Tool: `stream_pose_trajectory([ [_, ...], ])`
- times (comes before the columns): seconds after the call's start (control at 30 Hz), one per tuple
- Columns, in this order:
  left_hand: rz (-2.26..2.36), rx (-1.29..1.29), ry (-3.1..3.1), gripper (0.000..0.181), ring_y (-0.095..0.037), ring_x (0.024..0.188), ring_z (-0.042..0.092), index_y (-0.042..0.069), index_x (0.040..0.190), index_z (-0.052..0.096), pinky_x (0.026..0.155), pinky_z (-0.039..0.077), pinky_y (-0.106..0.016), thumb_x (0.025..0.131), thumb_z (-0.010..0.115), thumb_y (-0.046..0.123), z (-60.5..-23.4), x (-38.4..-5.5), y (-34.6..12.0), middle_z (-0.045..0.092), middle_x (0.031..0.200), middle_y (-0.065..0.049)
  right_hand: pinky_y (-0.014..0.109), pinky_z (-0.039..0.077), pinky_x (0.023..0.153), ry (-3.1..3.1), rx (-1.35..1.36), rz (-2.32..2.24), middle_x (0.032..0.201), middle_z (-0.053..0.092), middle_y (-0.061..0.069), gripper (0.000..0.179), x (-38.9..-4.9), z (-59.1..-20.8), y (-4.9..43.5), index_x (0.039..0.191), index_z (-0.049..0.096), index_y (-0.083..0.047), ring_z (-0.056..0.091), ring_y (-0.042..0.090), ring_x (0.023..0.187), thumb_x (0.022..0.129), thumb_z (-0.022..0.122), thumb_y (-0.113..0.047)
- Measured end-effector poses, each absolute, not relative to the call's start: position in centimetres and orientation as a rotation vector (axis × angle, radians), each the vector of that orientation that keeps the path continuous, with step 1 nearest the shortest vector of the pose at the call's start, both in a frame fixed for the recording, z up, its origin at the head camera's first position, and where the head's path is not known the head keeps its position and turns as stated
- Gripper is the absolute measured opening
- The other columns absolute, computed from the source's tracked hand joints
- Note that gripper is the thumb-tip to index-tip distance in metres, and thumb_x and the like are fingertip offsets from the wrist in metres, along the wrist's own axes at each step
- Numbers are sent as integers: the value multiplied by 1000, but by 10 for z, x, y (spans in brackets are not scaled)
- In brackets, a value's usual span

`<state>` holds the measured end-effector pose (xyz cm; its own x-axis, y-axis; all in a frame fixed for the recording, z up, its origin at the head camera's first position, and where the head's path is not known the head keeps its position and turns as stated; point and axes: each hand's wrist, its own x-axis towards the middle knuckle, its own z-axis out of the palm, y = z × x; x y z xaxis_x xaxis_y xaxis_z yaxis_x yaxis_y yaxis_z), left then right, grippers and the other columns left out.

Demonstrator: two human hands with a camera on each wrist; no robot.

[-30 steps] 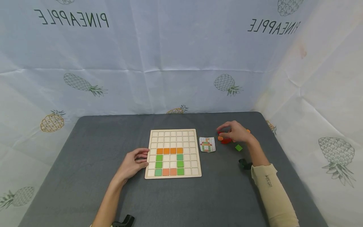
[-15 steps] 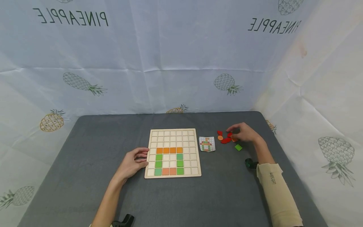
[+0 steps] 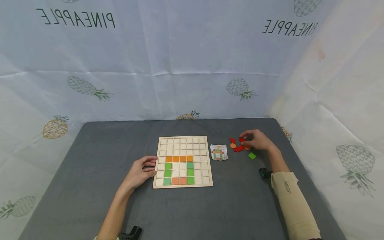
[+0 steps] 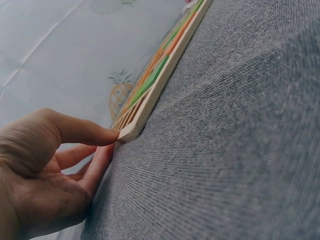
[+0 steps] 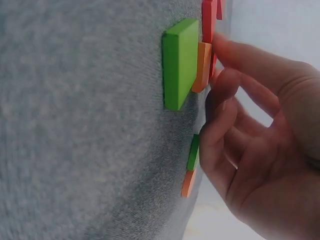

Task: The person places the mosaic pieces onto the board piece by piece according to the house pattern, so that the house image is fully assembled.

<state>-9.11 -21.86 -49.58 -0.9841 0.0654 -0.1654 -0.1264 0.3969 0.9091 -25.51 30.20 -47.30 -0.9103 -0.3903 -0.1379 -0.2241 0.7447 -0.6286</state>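
A wooden grid board [image 3: 204, 146] lies on the grey table. Orange, green and salmon square tiles fill some of its cells. My left hand [image 3: 138, 175] rests at the board's left edge, thumb and fingertips touching the rim; the left wrist view shows the thumb [image 4: 95, 131] against the board's corner [image 4: 131, 132]. At the right, my right hand [image 3: 258, 140] pinches a red piece [image 3: 241, 140] between thumb and index finger. The right wrist view shows the thumb at this red piece [image 5: 213, 60]; the index fingertip is hidden there. An orange piece [image 3: 247, 147] lies just under the hand.
A small pattern card [image 3: 219, 152] lies right of the board. Beside the right hand are red pieces [image 3: 238, 148], an orange disc [image 3: 233, 145] and a green square tile [image 3: 252, 155]. In the right wrist view another green piece [image 5: 193, 151] lies beyond the hand.
My right hand has moved right from the orange disc to a red piece, its thumb and index finger closing about it. The left hand and board stay put.
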Motion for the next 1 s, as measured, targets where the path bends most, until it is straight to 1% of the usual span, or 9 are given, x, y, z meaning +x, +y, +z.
stream_pose_trajectory([
  [0.07,1631,-59,2481,56,-31,122,66,-4,146,60,97,62,-20,92,76,-8,-496,-91,-219,64,140,-25,33,49,74,2671,-483,-939,121,71,25,32,-255,-474,303,129,74,0,58,25,96,98,78,-9],
  [0.17,1629,-61,2486,56,-31,122,66,-3,146,60,97,62,-20,92,76,-7,-496,-91,-219,64,140,-24,31,49,67,2641,-497,-960,126,70,27,34,-255,-474,302,131,74,1,58,21,81,99,77,-8],
  [0.23,1634,-61,2483,57,-31,122,66,-3,147,60,97,62,-20,92,76,-8,-496,-91,-219,64,140,-24,30,47,62,2625,-494,-965,125,69,27,34,-256,-474,302,132,73,1,54,17,70,99,77,-9],
  [0.3,1635,-59,2479,57,-31,122,66,-3,147,59,97,62,-20,93,76,-8,-496,-91,-219,64,140,-24,30,46,60,2622,-492,-959,121,69,26,35,-257,-474,302,131,73,3,52,15,64,100,77,-11],
  [0.47,1637,-62,2471,58,-31,123,65,-3,147,59,96,61,-19,93,76,-8,-495,-91,-219,64,141,-24,29,48,61,2636,-477,-928,113,72,22,33,-257,-475,302,127,73,5,55,13,68,100,78,-13],
  [0.63,1639,-59,2468,57,-32,123,65,-3,148,59,97,62,-20,93,75,-8,-495,-91,-218,63,140,-25,27,50,61,2631,-490,-932,114,71,25,33,-253,-472,300,128,70,9,57,12,67,104,74,-14],
  [0.87,1650,-61,2459,58,-32,123,65,-4,148,59,97,62,-20,92,75,-9,-494,-90,-218,63,140,-25,26,39,51,2638,-603,-1031,120,71,28,34,-248,-468,284,130,70,7,36,8,47,105,73,-16],
  [0.93,1648,-62,2462,58,-32,123,65,-4,148,59,96,62,-20,92,75,-9,-495,-90,-218,63,140,-25,27,42,50,2609,-658,-1085,120,72,29,33,-246,-466,273,130,70,7,41,8,46,105,72,-14],
  [1.0,1648,-65,2463,58,-31,123,65,-4,147,59,96,62,-20,92,75,-9,-494,-90,-218,63,140,-25,27,44,52,2588,-704,-1111,119,73,27,32,-244,-465,261,130,70,6,48,9,50,105,72,-14],
])
